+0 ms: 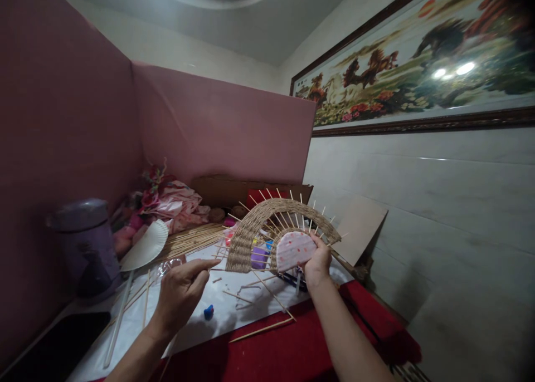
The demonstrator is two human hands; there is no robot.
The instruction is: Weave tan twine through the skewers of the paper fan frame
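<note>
Both arms I can see are bare from the fingers up past the wrists, the left hand (181, 293) slender, with a long, slim index finger, a shorter thumb and softly rounded knuckles. The right hand (318, 264) looks compact, some of its fingers hidden from view, and runs through a narrow wrist into a smooth right forearm (345, 332) that broadens evenly, much as the left forearm (142, 351) does.

A framed horse painting (368, 73) (glare spotting its glass) hangs on the wall (451, 204). A purple bin (90, 248) stands near the pink partition (221, 126).
</note>
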